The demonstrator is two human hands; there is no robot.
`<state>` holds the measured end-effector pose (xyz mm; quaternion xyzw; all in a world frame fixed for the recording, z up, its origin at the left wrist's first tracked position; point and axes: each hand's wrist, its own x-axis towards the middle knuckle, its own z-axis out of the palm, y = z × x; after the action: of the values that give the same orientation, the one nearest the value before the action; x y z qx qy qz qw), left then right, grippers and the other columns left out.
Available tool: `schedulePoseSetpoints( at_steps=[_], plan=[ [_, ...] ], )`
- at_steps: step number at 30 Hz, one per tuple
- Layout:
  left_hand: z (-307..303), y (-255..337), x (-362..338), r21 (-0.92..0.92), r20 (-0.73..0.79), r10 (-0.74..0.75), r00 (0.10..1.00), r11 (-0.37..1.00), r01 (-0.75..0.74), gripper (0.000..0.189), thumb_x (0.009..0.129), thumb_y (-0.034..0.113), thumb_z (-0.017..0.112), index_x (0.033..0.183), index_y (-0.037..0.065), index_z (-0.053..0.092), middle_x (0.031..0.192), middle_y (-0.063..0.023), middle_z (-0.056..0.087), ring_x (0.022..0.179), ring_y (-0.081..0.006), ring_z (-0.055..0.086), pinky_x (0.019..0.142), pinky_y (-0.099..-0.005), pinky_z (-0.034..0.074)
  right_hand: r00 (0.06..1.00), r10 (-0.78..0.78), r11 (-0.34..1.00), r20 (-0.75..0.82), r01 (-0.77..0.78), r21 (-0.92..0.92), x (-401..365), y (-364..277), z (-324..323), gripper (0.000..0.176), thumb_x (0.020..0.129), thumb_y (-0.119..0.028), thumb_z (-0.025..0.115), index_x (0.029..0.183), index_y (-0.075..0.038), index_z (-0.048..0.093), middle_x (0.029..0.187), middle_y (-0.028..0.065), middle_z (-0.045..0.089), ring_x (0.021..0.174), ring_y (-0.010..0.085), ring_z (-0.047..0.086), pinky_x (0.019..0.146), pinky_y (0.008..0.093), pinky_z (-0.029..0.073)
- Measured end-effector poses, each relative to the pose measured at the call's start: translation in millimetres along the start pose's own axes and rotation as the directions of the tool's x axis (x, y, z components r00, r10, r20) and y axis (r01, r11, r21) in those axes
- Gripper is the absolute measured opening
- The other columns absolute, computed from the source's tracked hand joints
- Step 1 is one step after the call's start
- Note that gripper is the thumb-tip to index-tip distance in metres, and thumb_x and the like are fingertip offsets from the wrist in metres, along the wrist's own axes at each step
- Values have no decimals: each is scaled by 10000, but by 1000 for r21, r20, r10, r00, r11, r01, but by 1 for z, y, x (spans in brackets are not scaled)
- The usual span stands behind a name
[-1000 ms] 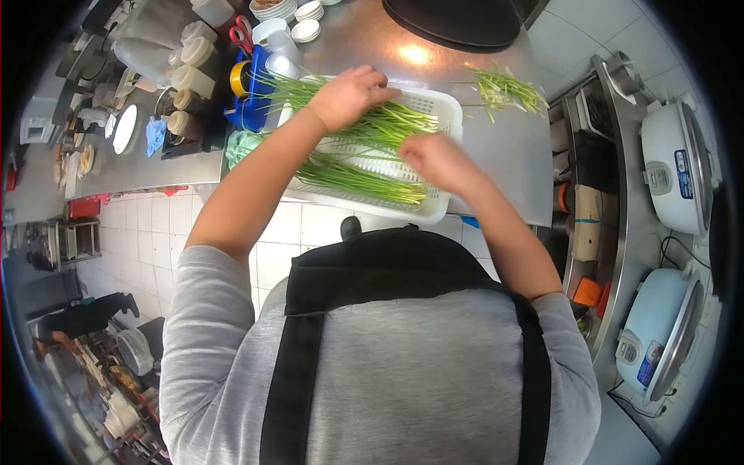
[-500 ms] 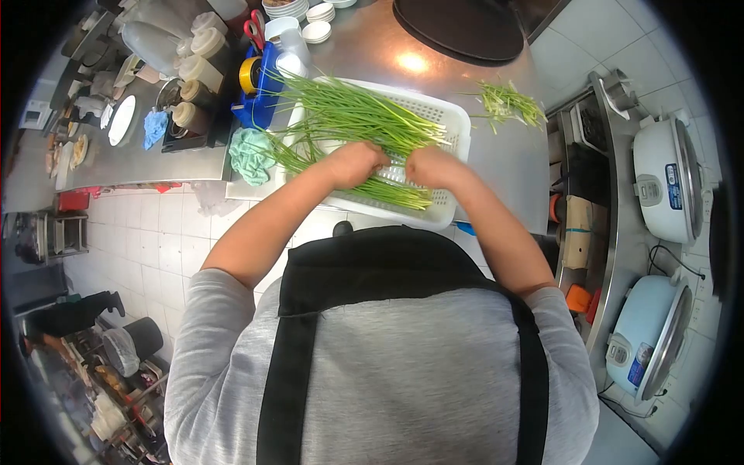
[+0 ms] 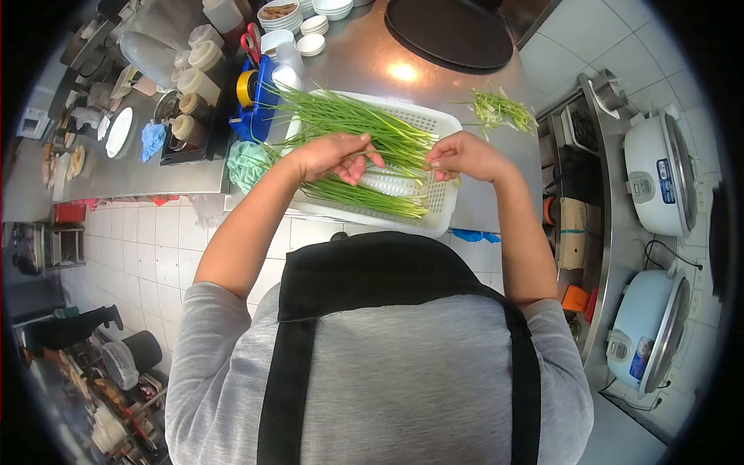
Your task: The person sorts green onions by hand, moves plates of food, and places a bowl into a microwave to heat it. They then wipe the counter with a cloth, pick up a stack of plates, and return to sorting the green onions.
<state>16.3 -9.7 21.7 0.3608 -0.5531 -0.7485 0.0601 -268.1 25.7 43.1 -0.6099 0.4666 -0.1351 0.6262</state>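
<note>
Long green chives (image 3: pixel 364 124) lie in a white perforated basket (image 3: pixel 448 128), their pale ends toward the right. A smaller bunch lies along the basket's near side. My left hand (image 3: pixel 339 157) is over the middle of the basket, turned partly palm up. Its fingers are curled loosely, with the thumb and forefinger closed around thin chive stalks. At the right side of the basket, my right hand (image 3: pixel 466 157) pinches near the pale stalk ends. What lies between its fingertips is thin and partly hidden.
Chive trimmings (image 3: pixel 500 111) lie on the steel counter (image 3: pixel 356 50), right of the basket. A green cloth (image 3: pixel 248 164) and a blue tape dispenser (image 3: pixel 254 97) are at its left. Bowls (image 3: pixel 312 44) and a black round tray (image 3: pixel 449 35) stand behind. Rice cookers (image 3: pixel 659 178) line the right.
My hands have moved apart: the right one rightward and slightly up, the left one slightly left. My left hand has turned palm up. The view has shifted slightly.
</note>
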Motion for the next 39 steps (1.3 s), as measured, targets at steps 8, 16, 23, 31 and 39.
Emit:
schedulePoseSetpoints(
  at_steps=[8, 16, 23, 31, 39],
  plan=[
    [-18, -2, -3, 183, -26, 94, 995, 979, -87, 273, 953, 254, 472, 922, 24, 616, 558, 38, 431, 514, -64, 407, 509, -211, 346, 997, -52, 999, -63, 51, -18, -7, 4, -9, 138, 806, -57, 600, 914, 14, 648, 772, 49, 650, 676, 85, 591, 619, 227, 468],
    [-25, -2, -11, 610, -363, 424, 830, 781, -132, 324, 910, 243, 546, 1187, 75, 521, 922, -40, 568, 806, -135, 536, 710, -278, 447, 830, -184, 982, -527, 178, -62, -9, 26, -68, 123, 796, -90, 601, 889, -26, 651, 740, 16, 644, 654, 67, 570, 583, 210, 439],
    [12, -27, 0, 873, -197, 620, 760, 463, -152, 233, 811, 104, 614, 1038, 55, 591, 1012, -118, 581, 936, -292, 561, 823, -378, 454, 389, -149, 729, -909, -577, -367, 31, 140, -145, 293, 780, -290, 624, 979, -79, 666, 987, 152, 649, 920, 258, 618, 767, 342, 472],
    [32, -60, 15, 936, -100, 295, 950, 352, -11, 255, 712, 199, 718, 948, 136, 647, 926, -52, 597, 990, -273, 548, 821, -384, 461, 309, -701, 523, -643, -391, -758, 37, 79, -49, 237, 800, -286, 635, 928, -88, 660, 965, 141, 604, 991, 325, 549, 883, 418, 413],
    [10, -55, 27, 737, -74, 142, 987, 675, -42, 107, 834, 144, 615, 923, 85, 622, 814, -47, 666, 806, -194, 608, 762, -304, 446, 981, -187, 938, -49, 163, -307, 37, 48, 38, 197, 768, -91, 642, 959, -39, 641, 829, 121, 654, 744, 201, 626, 673, 311, 492]
  ],
)
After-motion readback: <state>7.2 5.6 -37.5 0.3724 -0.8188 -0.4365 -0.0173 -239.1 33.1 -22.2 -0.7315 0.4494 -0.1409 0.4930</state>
